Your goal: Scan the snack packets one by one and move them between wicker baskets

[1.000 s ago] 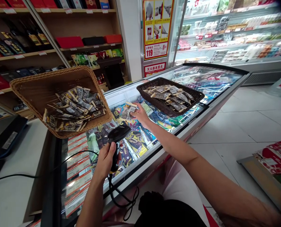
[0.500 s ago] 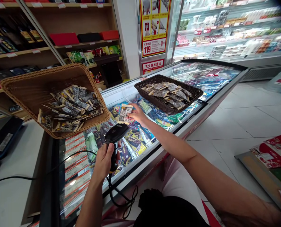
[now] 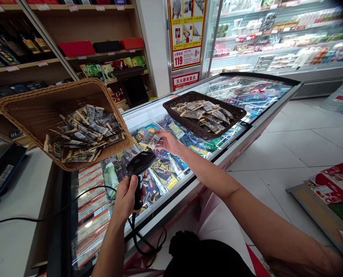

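Note:
My left hand [image 3: 129, 195] is wrapped round the handle of a black barcode scanner [image 3: 140, 162], its head pointing up and away. Above the freezer glass, my right hand [image 3: 169, 141] pinches a small clear snack packet [image 3: 150, 139] with pale edges, just beyond the scanner's head. To the left, a tan wicker basket [image 3: 30, 111] is tilted and holds a pile of similar packets [image 3: 87, 130]. Behind my right hand, a dark brown wicker basket [image 3: 185, 122] rests on the freezer, heaped with more such packets [image 3: 203, 111].
Beneath my hands is a glass-topped chest freezer [image 3: 258, 129] full of wrapped ice creams. The scanner's black cable [image 3: 18, 219] runs left over a white counter [image 3: 14, 246]. Shelves [image 3: 73, 32] stand at the back left, and a red carton [image 3: 330, 184] sits on the right.
The packet in my right hand has turned and tilted, and its fingers have shifted on it. My left hand keeps the scanner nearly still. The view has moved slightly.

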Action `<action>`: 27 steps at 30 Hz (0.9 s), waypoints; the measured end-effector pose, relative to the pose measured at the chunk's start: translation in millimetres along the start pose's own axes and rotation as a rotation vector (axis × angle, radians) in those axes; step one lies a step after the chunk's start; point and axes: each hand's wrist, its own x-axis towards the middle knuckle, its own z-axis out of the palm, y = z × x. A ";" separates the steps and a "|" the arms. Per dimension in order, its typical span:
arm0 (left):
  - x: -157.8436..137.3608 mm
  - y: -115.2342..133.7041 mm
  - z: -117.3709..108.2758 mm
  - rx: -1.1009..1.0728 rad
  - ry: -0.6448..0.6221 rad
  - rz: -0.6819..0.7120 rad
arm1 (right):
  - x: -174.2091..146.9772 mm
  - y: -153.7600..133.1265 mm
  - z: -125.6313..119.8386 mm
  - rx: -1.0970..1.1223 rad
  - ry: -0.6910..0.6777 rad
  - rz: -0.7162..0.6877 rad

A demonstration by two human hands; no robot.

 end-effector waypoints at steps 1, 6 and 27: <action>0.0 -0.7 -0.2 -0.004 0.000 -0.002 | 1.3 1.7 0.6 0.023 0.001 0.007; 0.2 -4.1 -0.9 -0.022 -0.008 0.004 | 4.1 10.8 1.6 -0.008 0.062 -0.039; -1.0 1.4 -1.8 -0.007 -0.028 0.008 | -10.3 -8.6 1.6 -0.341 0.048 -0.122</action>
